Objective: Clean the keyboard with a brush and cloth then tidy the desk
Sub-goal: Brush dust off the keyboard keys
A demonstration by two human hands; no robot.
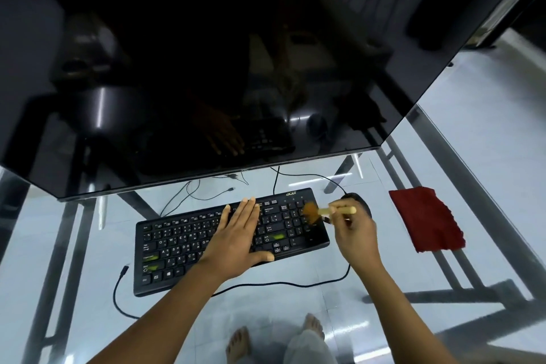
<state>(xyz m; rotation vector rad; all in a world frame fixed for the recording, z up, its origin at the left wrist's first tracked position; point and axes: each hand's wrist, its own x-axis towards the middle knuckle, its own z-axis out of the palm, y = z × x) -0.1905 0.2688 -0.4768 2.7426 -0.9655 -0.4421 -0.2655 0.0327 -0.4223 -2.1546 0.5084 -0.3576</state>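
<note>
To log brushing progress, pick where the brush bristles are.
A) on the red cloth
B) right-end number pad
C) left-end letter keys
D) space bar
B: the right hand holds the brush with its bristles on the right-end keys of the keyboard, while the left hand lies flat mid-keyboard and the red cloth lies apart.

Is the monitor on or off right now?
Dark, so it looks off: the monitor shows no image, only reflections of the left hand and the keyboard.
</note>
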